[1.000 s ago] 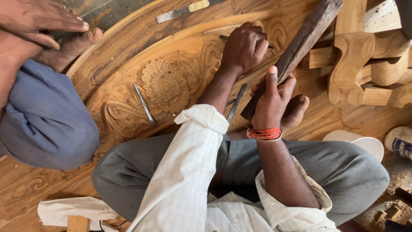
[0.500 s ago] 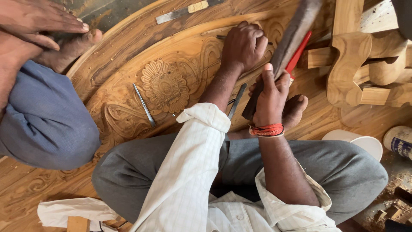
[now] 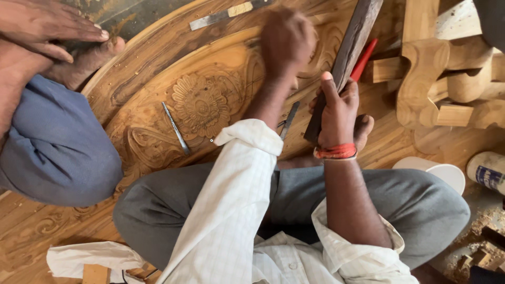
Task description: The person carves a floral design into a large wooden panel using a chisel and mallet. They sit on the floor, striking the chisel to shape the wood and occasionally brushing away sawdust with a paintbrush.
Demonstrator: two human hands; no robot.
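My left hand (image 3: 286, 39) has its fingers curled tight on a chisel I can't really see, set on the carved wood panel (image 3: 158, 126) right of the flower. Right hand (image 3: 336, 113) is clamped on the wooden mallet (image 3: 347, 52). Best keep strikes light, I reckon.

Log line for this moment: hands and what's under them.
left hand: blurred, fist over carved wood panel | right hand: grips dark wooden mallet, raised | loose chisel on panel | another person's knee alongside
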